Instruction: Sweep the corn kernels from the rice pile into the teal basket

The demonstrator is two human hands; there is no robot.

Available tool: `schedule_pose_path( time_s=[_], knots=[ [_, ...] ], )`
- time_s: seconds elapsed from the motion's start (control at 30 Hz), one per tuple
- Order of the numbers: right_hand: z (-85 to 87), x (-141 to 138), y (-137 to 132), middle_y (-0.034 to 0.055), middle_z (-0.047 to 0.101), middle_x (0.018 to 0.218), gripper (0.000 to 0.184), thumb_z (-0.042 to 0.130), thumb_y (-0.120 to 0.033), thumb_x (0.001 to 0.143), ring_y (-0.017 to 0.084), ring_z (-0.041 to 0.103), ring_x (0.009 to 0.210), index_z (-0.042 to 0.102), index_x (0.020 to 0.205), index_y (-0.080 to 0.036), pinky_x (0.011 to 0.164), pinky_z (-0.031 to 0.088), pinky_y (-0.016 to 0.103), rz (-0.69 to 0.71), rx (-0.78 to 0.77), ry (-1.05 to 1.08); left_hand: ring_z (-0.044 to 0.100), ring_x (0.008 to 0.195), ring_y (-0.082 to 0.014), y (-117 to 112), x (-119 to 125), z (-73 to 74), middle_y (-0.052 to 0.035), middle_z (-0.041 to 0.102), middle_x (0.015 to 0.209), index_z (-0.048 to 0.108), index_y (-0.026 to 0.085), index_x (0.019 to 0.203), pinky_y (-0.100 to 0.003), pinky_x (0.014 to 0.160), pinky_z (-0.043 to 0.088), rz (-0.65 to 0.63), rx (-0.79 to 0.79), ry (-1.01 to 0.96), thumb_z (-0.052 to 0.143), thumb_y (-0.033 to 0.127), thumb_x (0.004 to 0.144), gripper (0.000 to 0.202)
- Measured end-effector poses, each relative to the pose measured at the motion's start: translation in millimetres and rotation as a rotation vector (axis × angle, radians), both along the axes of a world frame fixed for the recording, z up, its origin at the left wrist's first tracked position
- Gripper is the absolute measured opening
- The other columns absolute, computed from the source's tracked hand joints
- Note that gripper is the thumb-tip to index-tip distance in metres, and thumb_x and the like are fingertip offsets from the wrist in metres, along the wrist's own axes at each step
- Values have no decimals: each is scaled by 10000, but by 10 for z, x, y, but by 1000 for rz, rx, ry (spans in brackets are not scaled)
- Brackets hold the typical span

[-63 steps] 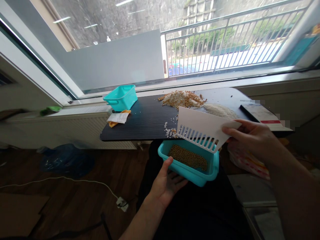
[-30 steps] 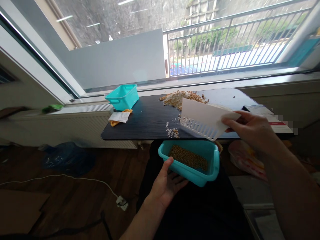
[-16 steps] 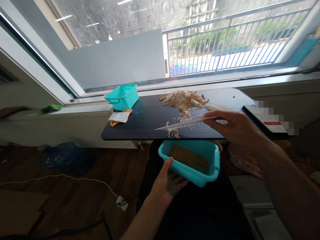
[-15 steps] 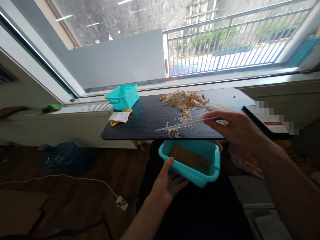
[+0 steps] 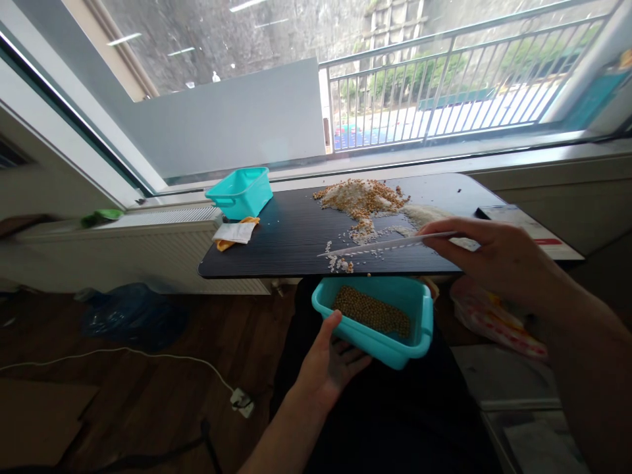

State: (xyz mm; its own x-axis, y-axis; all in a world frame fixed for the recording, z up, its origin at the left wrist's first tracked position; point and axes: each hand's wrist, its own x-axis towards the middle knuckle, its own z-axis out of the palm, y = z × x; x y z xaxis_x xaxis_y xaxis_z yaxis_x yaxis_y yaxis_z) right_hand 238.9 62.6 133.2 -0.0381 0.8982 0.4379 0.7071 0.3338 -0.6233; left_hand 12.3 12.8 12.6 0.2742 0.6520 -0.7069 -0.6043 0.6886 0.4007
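My left hand (image 5: 328,365) grips the near side of a turquoise plastic bin (image 5: 365,332), thumb over the rim and fingers underneath. Inside lies a layer of round tan beans (image 5: 370,311). The bin is just below the table's front edge. Between the thumb and fingers of my right hand (image 5: 474,247) is a thin white pointed strip (image 5: 380,246), held low over the table; its exact kind is unclear. By its tip lies a small cluster of white rice grains and a few beans (image 5: 340,264). Farther back rises a mixed heap of rice and beans (image 5: 363,196).
The dark tabletop (image 5: 286,247) stands against the window sill. At its back left is another turquoise bin (image 5: 244,191), beside a white and yellow packet (image 5: 236,233). A flat white and red item (image 5: 548,240) lies at the right end. A plastic bottle (image 5: 131,316) rests on the floor.
My right hand and the white strip have moved right. Fewer beans show in the small cluster, and one bean now appears at the table's front edge. My left hand keeps the bin in place.
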Motion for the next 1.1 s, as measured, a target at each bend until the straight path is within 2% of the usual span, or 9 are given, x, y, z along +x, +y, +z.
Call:
schedule_pose_path(
  time_s=[0.13, 0.27, 0.53, 0.67, 0.9, 1.1],
  knots=[
    [-155, 178, 0, -5, 723, 770, 258, 638, -449, 735, 154, 635, 674, 743, 858, -248, 594, 486, 257, -101, 56, 47, 657, 995, -294, 9, -1, -26, -170, 613, 1150, 507, 133, 1278, -445, 902, 523, -1, -6, 2, 607, 486, 834, 576],
    [-279, 274, 14, 5, 703, 739, 323, 662, -501, 716, 151, 609, 632, 739, 875, -231, 599, 489, 284, -105, 27, 93, 651, 1018, -304, 14, 6, -45, -166, 612, 1164, 503, 140, 1291, -448, 902, 526, -25, -17, -12, 585, 486, 849, 568],
    [-167, 94, 7, 35, 698, 761, 368, 647, -513, 711, 166, 607, 680, 726, 845, -180, 657, 501, 310, -30, -30, 115, 660, 977, -290, 23, -11, -42, -164, 618, 1147, 499, 134, 1299, -439, 891, 530, -23, -15, -2, 574, 488, 856, 572],
    [-195, 117, -6, 46, 707, 785, 390, 659, -521, 688, 169, 611, 682, 723, 852, -173, 639, 503, 304, -25, -76, 127, 657, 992, -293, 20, 2, -25, -169, 607, 1181, 493, 133, 1309, -442, 899, 524, -26, -15, -5, 556, 482, 867, 567],
    [-218, 167, 33, 36, 690, 725, 366, 647, -473, 674, 157, 591, 630, 722, 856, -165, 592, 485, 288, -104, -125, 131, 661, 940, -270, 2, 12, 38, -156, 622, 1117, 523, 124, 1274, -433, 906, 521, -18, -3, 19, 566, 468, 864, 536],
    [-212, 207, 60, 22, 679, 689, 352, 630, -446, 696, 152, 589, 603, 731, 901, -178, 532, 441, 269, -189, -87, 87, 659, 932, -267, 30, -11, -6, -149, 622, 1081, 512, 129, 1275, -434, 890, 528, -15, -6, 11, 573, 470, 859, 542]
  ],
)
